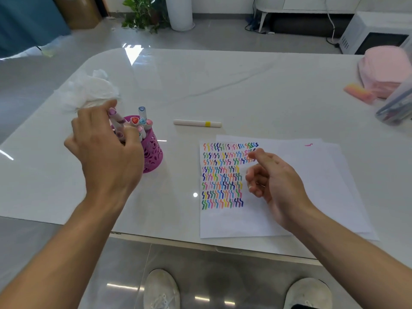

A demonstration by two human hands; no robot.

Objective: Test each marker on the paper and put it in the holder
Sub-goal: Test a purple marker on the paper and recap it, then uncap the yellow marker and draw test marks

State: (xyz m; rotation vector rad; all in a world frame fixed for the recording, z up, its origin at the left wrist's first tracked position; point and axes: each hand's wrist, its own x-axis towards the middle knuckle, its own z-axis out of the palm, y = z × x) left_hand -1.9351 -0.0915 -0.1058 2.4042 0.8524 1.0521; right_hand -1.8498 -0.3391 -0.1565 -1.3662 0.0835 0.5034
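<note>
Pinching purple marker with left hand over crowded holder, frame left; could snag caps, tip holder. Loosely curled, empty right hand above paper. Yellow marker lying mid-frame, apparently untested.

It looked like a lived-in home room: a glossy marble-look surface, grey floor tiles, a potted plant, a white legged sideboard and a microwave (cables trailing beside it).
</note>
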